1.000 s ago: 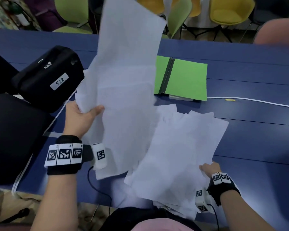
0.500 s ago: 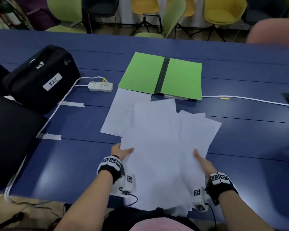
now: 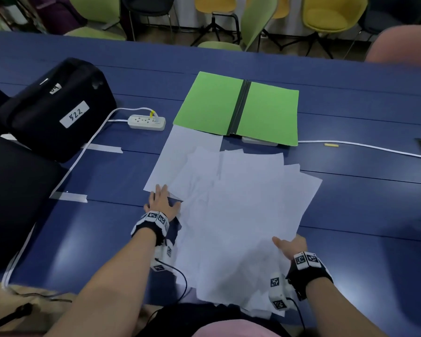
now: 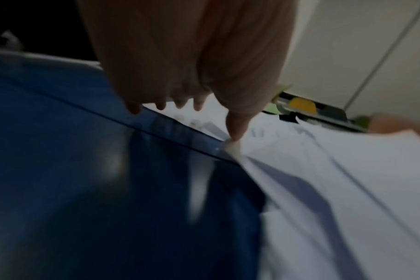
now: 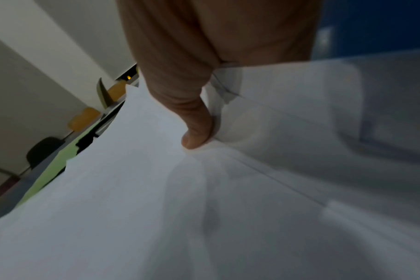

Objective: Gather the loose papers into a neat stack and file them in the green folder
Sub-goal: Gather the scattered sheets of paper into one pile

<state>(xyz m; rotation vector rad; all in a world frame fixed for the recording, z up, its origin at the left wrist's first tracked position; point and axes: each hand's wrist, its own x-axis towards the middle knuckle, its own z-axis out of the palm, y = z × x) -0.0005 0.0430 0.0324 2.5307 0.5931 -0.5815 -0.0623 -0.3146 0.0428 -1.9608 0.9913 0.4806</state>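
Observation:
Several loose white papers [image 3: 231, 205] lie fanned out on the blue table [image 3: 365, 215], overhanging its near edge. The green folder [image 3: 238, 108] lies open just beyond them, and one sheet's far edge touches it. My left hand [image 3: 162, 194] is flat on the table with straight fingers, at the near left corner of the leftmost sheet. In the left wrist view its thumb [image 4: 235, 132] touches a paper corner [image 4: 230, 147]. My right hand [image 3: 287, 244] holds the pile's right edge. In the right wrist view its thumb [image 5: 194, 136] presses on top of the papers [image 5: 132, 189]; the fingers are hidden beneath.
A black case [image 3: 56, 110] labelled 522 sits far left, with a power strip [image 3: 147, 122] between it and the folder. A white cable [image 3: 362, 145] runs right from under the folder. Tape strips [image 3: 68, 197] hold a cable left of the papers. Chairs [image 3: 331, 13] stand beyond the table.
A second ago my left hand held sheets up in the air; they now lie on the pile. It has since let go and slid forward-left to the leftmost sheet's corner.

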